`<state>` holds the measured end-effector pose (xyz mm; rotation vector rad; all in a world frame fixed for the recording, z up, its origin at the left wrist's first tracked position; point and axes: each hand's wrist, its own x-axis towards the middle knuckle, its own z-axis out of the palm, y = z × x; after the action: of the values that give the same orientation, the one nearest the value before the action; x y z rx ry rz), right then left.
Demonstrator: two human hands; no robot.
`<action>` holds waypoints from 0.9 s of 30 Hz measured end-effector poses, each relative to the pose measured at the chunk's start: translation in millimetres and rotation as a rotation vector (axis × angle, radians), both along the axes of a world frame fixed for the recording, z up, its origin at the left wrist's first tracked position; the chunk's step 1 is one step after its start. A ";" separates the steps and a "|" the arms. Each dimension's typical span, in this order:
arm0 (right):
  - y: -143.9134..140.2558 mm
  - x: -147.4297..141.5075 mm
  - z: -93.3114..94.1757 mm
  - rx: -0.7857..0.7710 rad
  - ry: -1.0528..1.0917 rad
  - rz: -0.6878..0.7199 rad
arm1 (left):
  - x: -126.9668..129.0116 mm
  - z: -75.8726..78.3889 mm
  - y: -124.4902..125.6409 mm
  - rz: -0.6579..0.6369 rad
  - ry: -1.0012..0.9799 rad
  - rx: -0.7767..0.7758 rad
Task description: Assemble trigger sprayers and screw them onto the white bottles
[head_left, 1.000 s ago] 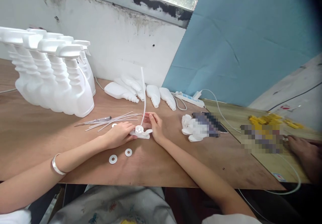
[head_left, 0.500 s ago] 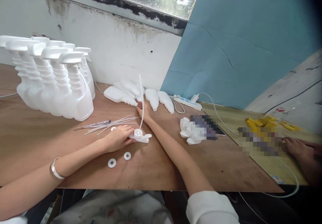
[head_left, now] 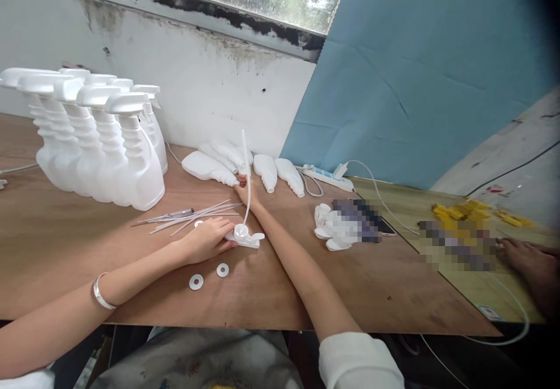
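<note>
1. A brown plywood table (head_left: 65,243) carries everything.
2. A cluster of upright white plastic spray bottles (head_left: 98,144) stands at its far left.
3. Several white bottles without heads (head_left: 245,164) lie on their sides along the wall.
4. Thin white plastic tubes (head_left: 196,211) lie in a loose bundle mid-table.
5. Two flat white ring washers (head_left: 209,276) lie near the front edge.
6. A white power strip (head_left: 328,178) lies at the back.

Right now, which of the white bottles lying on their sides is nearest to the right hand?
The leftmost lying bottle: the right hand's fingertips reach just past its neck end, while the other lying bottles rest farther right.
</note>
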<state>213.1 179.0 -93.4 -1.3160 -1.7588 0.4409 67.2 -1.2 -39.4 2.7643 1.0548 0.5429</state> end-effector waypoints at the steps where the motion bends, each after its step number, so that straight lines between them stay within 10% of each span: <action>1: -0.1 -0.2 -0.1 -0.001 -0.009 -0.017 | 0.0 0.0 0.0 -0.002 -0.003 0.002; 27: -38.9 -13.2 22.3 0.005 -0.208 0.029 | -1.7 -3.8 1.7 -0.005 0.030 0.046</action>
<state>199.9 140.1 -71.1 -1.3750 -1.9501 0.3243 65.5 0.5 -43.2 2.8230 1.0540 0.5336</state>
